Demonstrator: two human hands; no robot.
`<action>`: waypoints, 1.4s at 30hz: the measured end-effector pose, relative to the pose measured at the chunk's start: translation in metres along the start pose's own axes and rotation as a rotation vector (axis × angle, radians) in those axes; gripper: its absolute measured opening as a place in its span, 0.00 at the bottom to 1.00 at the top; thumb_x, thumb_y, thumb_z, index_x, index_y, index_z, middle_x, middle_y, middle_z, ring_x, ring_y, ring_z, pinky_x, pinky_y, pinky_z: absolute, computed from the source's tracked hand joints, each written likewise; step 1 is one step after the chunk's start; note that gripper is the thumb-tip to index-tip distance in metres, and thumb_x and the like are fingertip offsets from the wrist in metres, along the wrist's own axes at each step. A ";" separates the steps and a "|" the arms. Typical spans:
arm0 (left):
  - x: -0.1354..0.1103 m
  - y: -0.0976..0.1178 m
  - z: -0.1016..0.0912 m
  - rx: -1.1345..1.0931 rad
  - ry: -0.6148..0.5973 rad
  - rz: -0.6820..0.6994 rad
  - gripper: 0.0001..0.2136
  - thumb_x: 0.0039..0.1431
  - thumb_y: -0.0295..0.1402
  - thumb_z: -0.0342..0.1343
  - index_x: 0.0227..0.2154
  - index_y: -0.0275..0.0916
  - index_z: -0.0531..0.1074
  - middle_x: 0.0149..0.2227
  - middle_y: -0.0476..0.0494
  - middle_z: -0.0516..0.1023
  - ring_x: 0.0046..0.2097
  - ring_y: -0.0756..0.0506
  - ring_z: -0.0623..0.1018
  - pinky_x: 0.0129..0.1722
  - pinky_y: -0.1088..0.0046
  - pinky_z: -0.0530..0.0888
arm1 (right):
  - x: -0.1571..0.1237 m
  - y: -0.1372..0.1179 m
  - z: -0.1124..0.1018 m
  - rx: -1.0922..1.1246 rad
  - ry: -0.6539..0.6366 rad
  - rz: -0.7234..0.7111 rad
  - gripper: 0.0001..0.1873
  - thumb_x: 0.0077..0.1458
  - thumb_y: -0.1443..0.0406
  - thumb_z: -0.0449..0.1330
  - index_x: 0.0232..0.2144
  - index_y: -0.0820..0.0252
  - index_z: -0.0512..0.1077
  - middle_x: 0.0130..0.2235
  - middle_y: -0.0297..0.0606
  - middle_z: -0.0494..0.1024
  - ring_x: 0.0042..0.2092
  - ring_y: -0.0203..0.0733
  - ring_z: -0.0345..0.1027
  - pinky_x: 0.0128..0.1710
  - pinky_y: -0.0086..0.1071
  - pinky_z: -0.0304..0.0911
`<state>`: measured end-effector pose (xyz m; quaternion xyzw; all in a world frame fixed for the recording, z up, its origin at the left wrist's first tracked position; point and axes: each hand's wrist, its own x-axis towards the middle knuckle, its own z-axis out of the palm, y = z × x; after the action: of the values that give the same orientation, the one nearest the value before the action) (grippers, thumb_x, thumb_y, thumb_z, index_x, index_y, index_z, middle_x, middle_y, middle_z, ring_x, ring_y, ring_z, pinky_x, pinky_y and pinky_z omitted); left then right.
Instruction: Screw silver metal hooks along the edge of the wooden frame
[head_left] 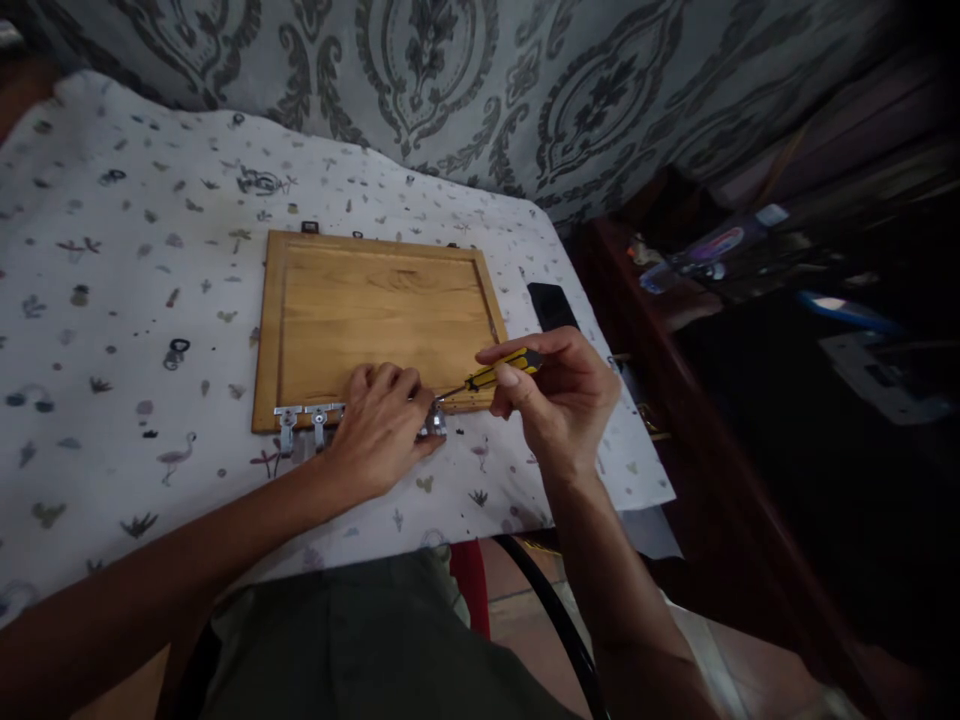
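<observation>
A framed wooden panel point(382, 310) lies flat on a patterned cloth. Along its near edge sit several shiny metal hinges point(319, 420). My left hand point(386, 425) rests over that edge with its fingers curled, holding a metal hinge point(433, 420) against the wood; its fingers partly hide the hinge. Between the thumb and fingers of my right hand point(562, 395) is a yellow and black screwdriver point(502, 370). Its shaft points left and down, with the tip at the hinge beside my left fingers. Whether the tip sits in a screw is too small to tell.
A black phone point(553, 305) lies right of the panel on the white printed tablecloth point(150, 300). Behind the table hangs grey patterned fabric point(450, 80). To the right, dark reddish furniture point(720, 450) holds a clear bottle point(712, 248) and other items in shadow.
</observation>
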<state>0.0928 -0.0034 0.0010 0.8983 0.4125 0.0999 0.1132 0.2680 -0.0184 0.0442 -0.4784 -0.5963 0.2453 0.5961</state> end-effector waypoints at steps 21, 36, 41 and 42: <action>0.000 0.000 0.000 -0.011 -0.005 0.005 0.16 0.64 0.44 0.62 0.46 0.37 0.77 0.47 0.38 0.76 0.53 0.33 0.71 0.52 0.52 0.65 | -0.010 0.001 -0.002 -0.010 0.111 -0.020 0.14 0.56 0.55 0.71 0.33 0.56 0.74 0.32 0.32 0.84 0.16 0.27 0.66 0.13 0.24 0.62; 0.000 -0.001 0.000 -0.005 -0.011 0.000 0.19 0.63 0.45 0.63 0.49 0.36 0.76 0.49 0.37 0.76 0.54 0.33 0.71 0.54 0.51 0.65 | -0.007 -0.004 -0.007 -0.019 -0.071 -0.052 0.11 0.58 0.56 0.69 0.37 0.55 0.78 0.35 0.32 0.81 0.19 0.25 0.66 0.14 0.22 0.62; 0.000 0.000 -0.001 -0.010 -0.031 -0.007 0.18 0.64 0.45 0.62 0.48 0.36 0.77 0.49 0.37 0.76 0.54 0.33 0.71 0.54 0.50 0.66 | -0.007 -0.003 -0.006 0.011 -0.018 0.023 0.14 0.55 0.55 0.72 0.34 0.57 0.74 0.34 0.32 0.83 0.19 0.27 0.67 0.16 0.23 0.65; 0.000 0.001 -0.002 -0.010 -0.034 -0.009 0.18 0.64 0.45 0.62 0.47 0.35 0.77 0.48 0.37 0.76 0.54 0.32 0.71 0.54 0.50 0.66 | -0.007 -0.003 -0.007 0.019 -0.041 0.036 0.14 0.55 0.55 0.71 0.36 0.57 0.75 0.35 0.32 0.83 0.20 0.28 0.69 0.17 0.24 0.67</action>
<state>0.0929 -0.0034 0.0027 0.8975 0.4139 0.0861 0.1253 0.2722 -0.0277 0.0446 -0.4782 -0.5974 0.2715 0.5837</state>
